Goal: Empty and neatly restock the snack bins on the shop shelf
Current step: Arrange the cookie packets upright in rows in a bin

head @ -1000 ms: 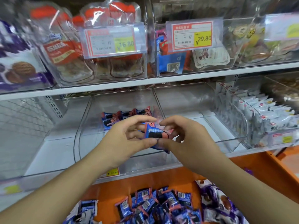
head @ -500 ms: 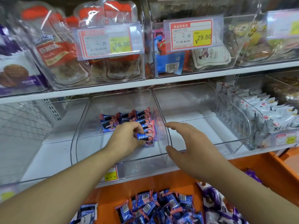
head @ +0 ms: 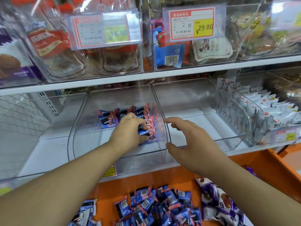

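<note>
Toppling the upright row looks the main risk — left hand (head: 130,132) pinching the front snack packet (head: 147,135) against its neighbours in the clear bin (head: 78,128). Right hand (head: 184,144) spread wide, holding nothing. Loose packets (head: 153,204) heaped in the orange tray (head: 254,162) below — adjacent bin (head: 231,137) bare.

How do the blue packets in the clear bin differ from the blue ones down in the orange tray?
The blue snack packets in the clear plastic bin are few and stand in neat rows; the blue snack packets in the orange tray are many and lie in a loose heap. The left hand touches the binned ones; nothing touches the heap. Both look like the same product.
</note>
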